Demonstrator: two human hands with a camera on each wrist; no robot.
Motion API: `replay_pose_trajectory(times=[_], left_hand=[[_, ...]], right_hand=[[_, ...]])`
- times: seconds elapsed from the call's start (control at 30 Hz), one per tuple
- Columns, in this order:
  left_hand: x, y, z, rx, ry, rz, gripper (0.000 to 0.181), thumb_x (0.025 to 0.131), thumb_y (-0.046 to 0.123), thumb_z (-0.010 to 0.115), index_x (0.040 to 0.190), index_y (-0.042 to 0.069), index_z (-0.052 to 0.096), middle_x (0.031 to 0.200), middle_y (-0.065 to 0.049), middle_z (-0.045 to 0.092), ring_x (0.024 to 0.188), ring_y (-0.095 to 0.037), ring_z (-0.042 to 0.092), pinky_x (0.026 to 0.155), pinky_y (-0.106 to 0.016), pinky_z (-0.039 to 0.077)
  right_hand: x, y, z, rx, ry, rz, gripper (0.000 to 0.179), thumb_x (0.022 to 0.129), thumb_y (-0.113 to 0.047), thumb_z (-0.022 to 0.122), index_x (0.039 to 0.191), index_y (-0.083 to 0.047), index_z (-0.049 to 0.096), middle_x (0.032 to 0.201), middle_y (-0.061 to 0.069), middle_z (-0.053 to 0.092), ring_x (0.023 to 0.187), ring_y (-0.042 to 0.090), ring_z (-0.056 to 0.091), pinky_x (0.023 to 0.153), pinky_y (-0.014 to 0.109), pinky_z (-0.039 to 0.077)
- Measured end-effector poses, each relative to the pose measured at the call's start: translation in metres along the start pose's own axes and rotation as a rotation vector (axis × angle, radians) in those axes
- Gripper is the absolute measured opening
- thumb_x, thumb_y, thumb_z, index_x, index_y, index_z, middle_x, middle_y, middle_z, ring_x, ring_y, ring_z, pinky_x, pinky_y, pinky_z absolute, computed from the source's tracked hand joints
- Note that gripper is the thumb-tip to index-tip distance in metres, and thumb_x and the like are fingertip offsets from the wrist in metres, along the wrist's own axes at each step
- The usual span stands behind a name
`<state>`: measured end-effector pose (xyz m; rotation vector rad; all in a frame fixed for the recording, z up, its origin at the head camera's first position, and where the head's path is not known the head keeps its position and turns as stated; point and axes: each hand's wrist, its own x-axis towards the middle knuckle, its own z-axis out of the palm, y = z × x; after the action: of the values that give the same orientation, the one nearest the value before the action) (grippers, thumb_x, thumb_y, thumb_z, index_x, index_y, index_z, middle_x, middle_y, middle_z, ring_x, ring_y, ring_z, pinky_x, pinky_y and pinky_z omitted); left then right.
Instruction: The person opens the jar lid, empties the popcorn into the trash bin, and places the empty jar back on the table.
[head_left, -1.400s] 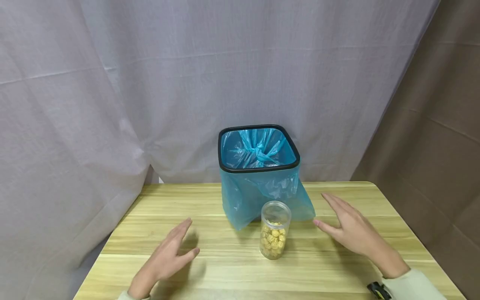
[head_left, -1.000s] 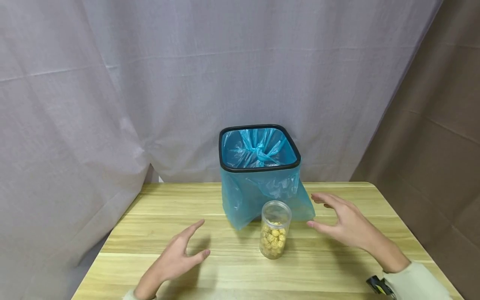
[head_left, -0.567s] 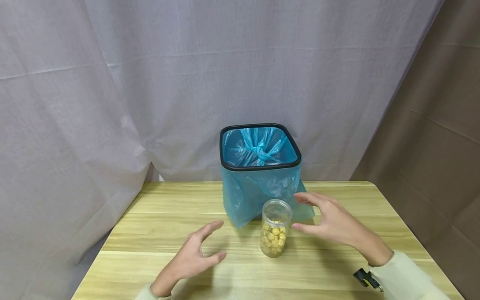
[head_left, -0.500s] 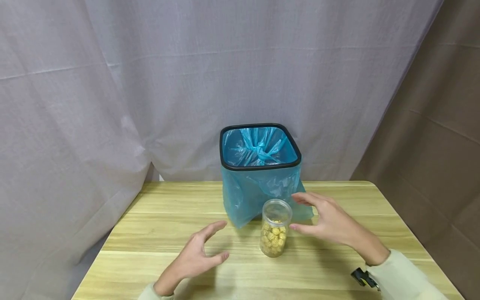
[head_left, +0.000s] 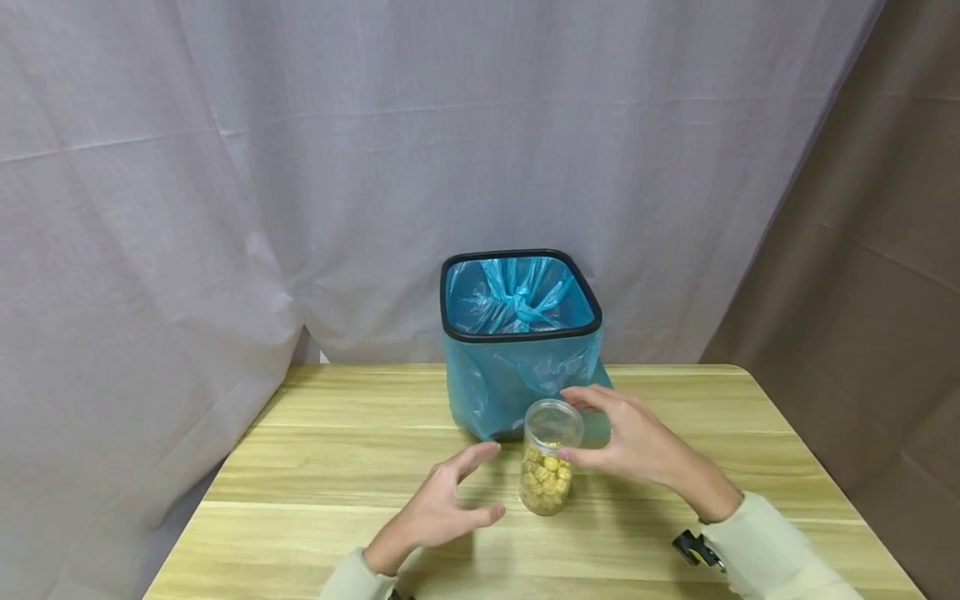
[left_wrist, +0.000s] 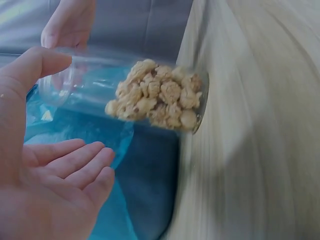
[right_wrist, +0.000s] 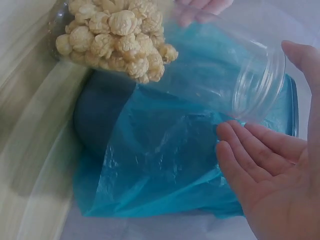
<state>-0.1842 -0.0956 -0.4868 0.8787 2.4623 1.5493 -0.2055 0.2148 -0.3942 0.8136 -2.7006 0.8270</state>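
A clear, lidless plastic jar (head_left: 552, 427) stands upright on the wooden table, its lower half filled with caramel popcorn (head_left: 545, 485). My right hand (head_left: 626, 439) is at its upper right, thumb and fingers spread on either side of the rim. In the right wrist view the right hand's fingers (right_wrist: 260, 155) are nearly straight beside the jar mouth. My left hand (head_left: 446, 504) hovers left of the jar, thumb and fingers apart, with a gap to it in the head view. The left wrist view shows the left palm (left_wrist: 55, 190) facing the jar.
Right behind the jar stands a trash bin with a black rim (head_left: 525, 337), lined with a blue plastic bag (head_left: 480, 375) that hangs over its outside. Grey curtain (head_left: 360, 208) backs the table (head_left: 337, 417); brown cloth (head_left: 862, 333) hangs at the right.
Both hands have moved inward: the left to the right, the right leftward up to the jar rim. The bag's loose lower front corner has shifted slightly back. The jar has stayed put.
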Motion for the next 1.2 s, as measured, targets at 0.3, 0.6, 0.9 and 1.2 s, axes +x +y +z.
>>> replay_pose_trajectory(times=[0.3, 0.6, 0.9, 1.2], left_hand=[[0.025, -0.004, 0.023, -0.033, 0.004, 0.015, 0.083, 0.088, 0.03, 0.082, 0.159, 0.014, 0.043, 0.161, -0.008, 0.052, 0.151, -0.026, 0.047, 0.126, -0.053, 0.039], [0.048, -0.011, 0.044, -0.125, 0.002, 0.009, 0.084, 0.087, 0.032, 0.086, 0.158, 0.024, 0.043, 0.16, 0.002, 0.051, 0.152, -0.02, 0.045, 0.128, -0.052, 0.036], [0.066, -0.016, 0.064, -0.178, 0.035, 0.056, 0.075, 0.083, 0.035, 0.089, 0.149, 0.027, 0.053, 0.143, 0.009, 0.064, 0.131, -0.009, 0.059, 0.112, -0.028, 0.049], [0.064, -0.015, 0.07, -0.217, 0.095, 0.066, 0.046, 0.084, 0.028, 0.089, 0.121, 0.016, 0.064, 0.145, -0.001, 0.064, 0.132, -0.012, 0.059, 0.11, -0.026, 0.05]], right_hand=[[0.004, 0.0, 0.011, -0.004, 0.014, -0.027, 0.081, 0.079, -0.056, 0.089, 0.143, -0.013, 0.063, 0.131, 0.0, 0.072, 0.108, 0.015, 0.07, 0.089, 0.041, 0.061], [0.009, -0.003, 0.017, 0.006, 0.042, -0.075, 0.08, 0.076, -0.05, 0.093, 0.14, -0.009, 0.064, 0.131, 0.004, 0.073, 0.102, 0.012, 0.07, 0.081, 0.029, 0.061], [0.011, -0.005, 0.021, -0.025, 0.071, -0.094, 0.076, 0.076, -0.044, 0.094, 0.136, -0.007, 0.067, 0.129, 0.005, 0.074, 0.108, 0.018, 0.072, 0.085, 0.038, 0.063], [0.008, -0.011, 0.021, -0.032, 0.083, -0.113, 0.074, 0.076, -0.048, 0.093, 0.134, -0.01, 0.069, 0.127, 0.002, 0.074, 0.109, 0.016, 0.072, 0.086, 0.037, 0.063]])
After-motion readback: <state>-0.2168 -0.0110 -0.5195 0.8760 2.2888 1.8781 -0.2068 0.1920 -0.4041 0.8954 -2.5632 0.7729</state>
